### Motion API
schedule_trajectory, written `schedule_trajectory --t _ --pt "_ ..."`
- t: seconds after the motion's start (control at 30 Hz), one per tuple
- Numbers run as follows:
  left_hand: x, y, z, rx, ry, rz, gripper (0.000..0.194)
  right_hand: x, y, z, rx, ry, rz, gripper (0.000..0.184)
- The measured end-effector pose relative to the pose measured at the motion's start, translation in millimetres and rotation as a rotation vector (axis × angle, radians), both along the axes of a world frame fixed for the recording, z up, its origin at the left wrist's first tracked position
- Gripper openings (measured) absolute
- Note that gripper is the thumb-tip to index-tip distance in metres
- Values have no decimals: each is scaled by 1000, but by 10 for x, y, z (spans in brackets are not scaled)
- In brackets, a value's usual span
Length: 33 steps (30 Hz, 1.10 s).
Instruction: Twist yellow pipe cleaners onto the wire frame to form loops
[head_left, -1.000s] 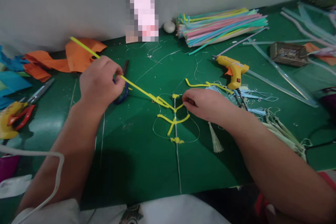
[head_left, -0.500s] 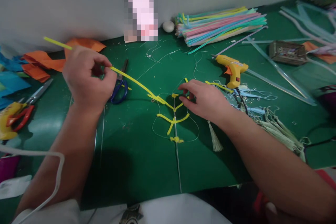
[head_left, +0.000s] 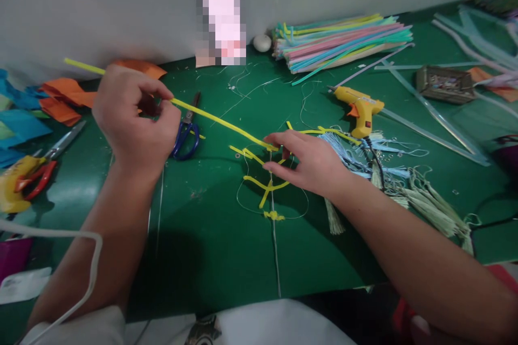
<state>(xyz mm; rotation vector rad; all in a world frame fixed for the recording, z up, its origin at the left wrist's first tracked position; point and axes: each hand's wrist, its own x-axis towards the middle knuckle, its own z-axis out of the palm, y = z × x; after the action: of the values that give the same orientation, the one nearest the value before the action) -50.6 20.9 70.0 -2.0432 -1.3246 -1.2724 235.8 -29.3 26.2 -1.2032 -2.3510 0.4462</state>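
My left hand (head_left: pixel 135 116) is closed in a pinch around a long yellow pipe cleaner (head_left: pixel 218 119), which slants down to the right. Its far end reaches the top of a wire frame (head_left: pixel 273 248) lying on the green table. Short yellow pipe cleaner pieces (head_left: pixel 259 186) form V shapes along the frame's stem, with a thin wire loop around them. My right hand (head_left: pixel 307 161) rests over the upper right of the frame, thumb and forefinger apart, fingertips at the long pipe cleaner's end. Its fingers partly cover the frame; whether they press on it is unclear.
A yellow glue gun (head_left: pixel 360 108) lies right of my right hand, near blue and pale green tassels (head_left: pixel 433 205). Blue-handled scissors (head_left: pixel 186 137) lie beside my left hand. Behind are a pipe cleaner bundle (head_left: pixel 343 43) and a blurred-out phone-like object (head_left: pixel 222 19). Red-handled scissors (head_left: pixel 40 178) lie left.
The long pipe cleaner's right end has moved up and right, from the frame's left branch to its top. My right hand has shifted slightly down-left, its thumb now over the stem.
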Motion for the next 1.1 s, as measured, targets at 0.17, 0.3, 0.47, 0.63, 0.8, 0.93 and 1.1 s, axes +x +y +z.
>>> schedule_trajectory --t 0.17,0.3,0.47,0.63,0.8,0.93,1.1 --pt "60 -42 -2 -92 6 -1 13 -24 3 -8 -34 11 -48 24" --pt "49 -23 -19 -204 -21 21 12 -26 17 -39 -65 18 -52 24" --pt "43 -19 -48 -228 268 84 8 -9 26 -92 0 120 -29 24" --pt "321 -150 -138 -356 339 -199 17 -8 -1 -57 -19 201 -68 24" --pt "539 -273 -293 -505 266 -416 22 -19 -31 10 -26 286 -189 21" --pt "541 -306 -323 -541 156 -460 18 -16 -32 18 -29 372 -241 17" --pt "443 -208 -288 -527 286 -480 22 3 14 -35 -61 346 -239 20"
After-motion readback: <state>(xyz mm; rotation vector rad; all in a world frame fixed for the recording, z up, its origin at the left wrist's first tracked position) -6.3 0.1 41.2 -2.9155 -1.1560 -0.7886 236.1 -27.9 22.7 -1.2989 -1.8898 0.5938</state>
